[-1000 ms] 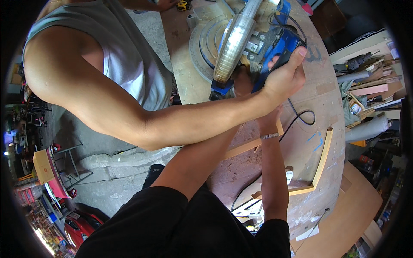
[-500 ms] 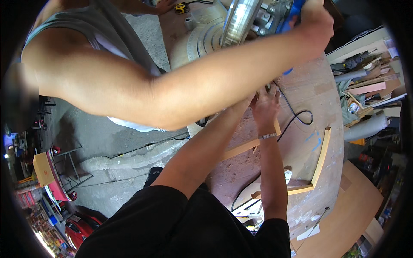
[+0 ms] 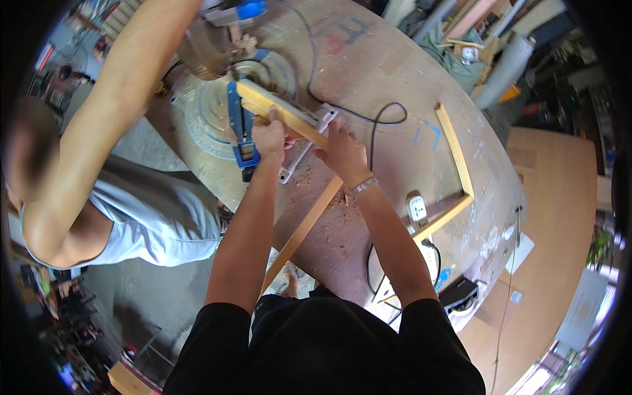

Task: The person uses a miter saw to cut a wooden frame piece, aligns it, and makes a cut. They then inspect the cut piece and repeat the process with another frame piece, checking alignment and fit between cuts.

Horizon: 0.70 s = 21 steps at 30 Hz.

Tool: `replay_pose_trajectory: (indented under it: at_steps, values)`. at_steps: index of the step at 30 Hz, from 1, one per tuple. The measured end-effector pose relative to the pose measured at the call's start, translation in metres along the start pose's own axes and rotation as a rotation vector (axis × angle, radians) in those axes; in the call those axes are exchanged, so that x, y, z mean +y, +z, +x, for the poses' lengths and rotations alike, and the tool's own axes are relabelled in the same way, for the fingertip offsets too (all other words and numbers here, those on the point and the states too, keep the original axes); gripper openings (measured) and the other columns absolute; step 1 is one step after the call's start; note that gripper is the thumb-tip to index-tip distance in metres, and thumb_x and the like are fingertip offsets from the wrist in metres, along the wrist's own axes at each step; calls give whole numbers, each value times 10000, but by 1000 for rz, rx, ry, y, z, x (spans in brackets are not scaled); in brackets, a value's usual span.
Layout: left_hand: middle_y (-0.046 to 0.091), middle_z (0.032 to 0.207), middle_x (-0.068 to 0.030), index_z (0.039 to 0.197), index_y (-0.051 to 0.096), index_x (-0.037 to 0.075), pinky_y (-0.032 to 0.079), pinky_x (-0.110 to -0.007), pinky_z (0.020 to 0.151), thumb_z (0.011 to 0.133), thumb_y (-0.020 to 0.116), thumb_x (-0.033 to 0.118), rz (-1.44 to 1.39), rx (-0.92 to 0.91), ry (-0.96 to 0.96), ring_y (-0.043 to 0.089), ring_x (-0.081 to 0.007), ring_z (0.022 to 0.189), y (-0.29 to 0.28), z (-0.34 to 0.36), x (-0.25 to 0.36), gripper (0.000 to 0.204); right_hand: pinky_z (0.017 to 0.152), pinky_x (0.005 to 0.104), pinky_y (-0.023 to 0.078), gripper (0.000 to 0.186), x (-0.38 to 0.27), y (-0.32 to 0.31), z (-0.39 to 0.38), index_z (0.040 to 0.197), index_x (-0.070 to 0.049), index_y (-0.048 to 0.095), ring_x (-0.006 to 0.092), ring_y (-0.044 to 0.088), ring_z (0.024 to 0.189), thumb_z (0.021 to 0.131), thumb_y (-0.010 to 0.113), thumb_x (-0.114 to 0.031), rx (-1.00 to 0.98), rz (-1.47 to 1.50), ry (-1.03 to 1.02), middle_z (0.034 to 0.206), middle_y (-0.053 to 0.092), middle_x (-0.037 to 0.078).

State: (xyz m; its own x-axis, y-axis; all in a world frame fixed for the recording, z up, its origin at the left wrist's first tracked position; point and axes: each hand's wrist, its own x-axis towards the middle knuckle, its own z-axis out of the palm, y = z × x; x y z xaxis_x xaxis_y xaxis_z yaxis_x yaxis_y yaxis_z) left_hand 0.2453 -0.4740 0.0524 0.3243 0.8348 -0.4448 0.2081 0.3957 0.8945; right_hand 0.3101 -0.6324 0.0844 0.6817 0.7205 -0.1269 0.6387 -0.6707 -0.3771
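Note:
On the bed of a miter saw, a pale wooden strip lies at a slant, its far end beside the blade. My left hand is closed on its near side, thumb along the wood. My right hand grips the strip's near end between thumb and fingers, next to a light metal bar. Left of my left hand is the saw's blue fence. A second strip runs from near my right wrist toward me; whether the two strips join is hidden.
A co-worker's arm reaches over the saw from the left. To the right lie an L-shaped wooden piece, a black cable and a white socket. Sawdust covers part of the worktable.
My view has turned, and the co-worker's arm no longer crosses over my hands. The saw now appears farther left. My hands, hidden in part before, show on the strip.

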Motion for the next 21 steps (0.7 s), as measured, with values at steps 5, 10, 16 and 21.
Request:
replay_pose_trajectory:
  at_steps: [5, 10, 16, 21]
  values:
    - [658, 687, -107, 1083, 508, 53, 565, -363, 438, 1012, 605, 484, 14, -202, -95, 683, -237, 519, -2, 6, -1, 447, 802, 542, 545, 493, 35, 6, -2, 1128, -25, 555, 442, 698, 910, 960, 652, -478, -152, 24, -76, 897, 708, 220]
    - [725, 957, -201, 1186, 458, 11, 647, -444, 704, 1054, 306, 639, -31, -303, -241, 764, -338, 853, -23, 7, 5, 659, 816, 549, 559, 456, 36, -4, -6, 1103, -24, 606, 429, 704, 963, 956, 659, -452, -169, 7, -102, 990, 719, 221]
    - [700, 1167, -244, 1270, 470, -13, 593, -467, 886, 1074, 236, 611, -13, -390, -201, 722, -355, 1041, -58, -4, 5, 694, 837, 539, 543, 458, 36, -30, -50, 1179, -36, 619, 449, 685, 960, 970, 643, -442, -16, 62, -113, 1010, 714, 224]
    - [604, 1380, -210, 1469, 393, 8, 473, -489, 1052, 1068, 321, 604, -222, -610, 49, 599, -317, 1264, -71, -87, 31, 721, 774, 513, 522, 468, 58, -69, -131, 1141, -14, 633, 463, 665, 858, 957, 669, -442, 56, 156, -66, 855, 672, 256]
